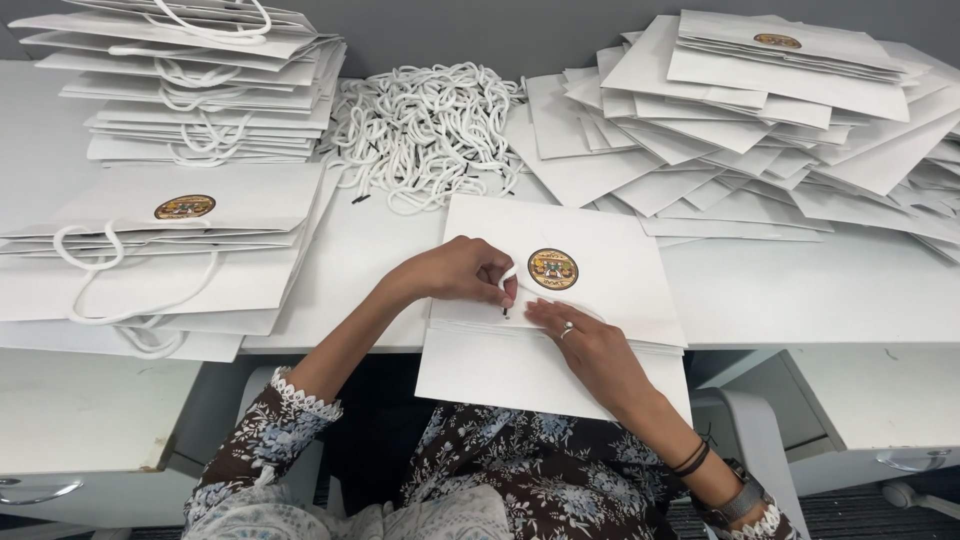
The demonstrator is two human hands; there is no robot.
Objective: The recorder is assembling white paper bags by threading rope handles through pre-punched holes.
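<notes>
The left hand [462, 272] is curled over the near part of a flat white paper bag [600, 262], its fingertips pinched on the end of a white cord handle [509, 278] beside the round gold-and-dark emblem [552, 269] printed on the bag's face. The right hand [578, 338] lies flat on the same bag just below the emblem, fingers extended and pressing the paper down, gripping nothing; a ring shows on one finger, and dark bands and a watch sit at the wrist. The bag lies at the front edge of the white table [800, 290], directly before the person, its lower part overhanging the edge above the lap and a patterned dark sleeve. Behind the bag, at the centre rear of the table, is a loose heap of white cord handles [425, 130]. To the left stands a stack of finished bags [190, 90] with cords fitted, and nearer the person a second, lower stack [160, 250] whose top bag shows the same emblem and whose cord loops hang over the edge. To the right, a wide, fanned pile of flat bags without cords [760, 110] covers the rear right of the table, well apart from both hands. Grey drawer units [90, 440] sit below the table on either side.
</notes>
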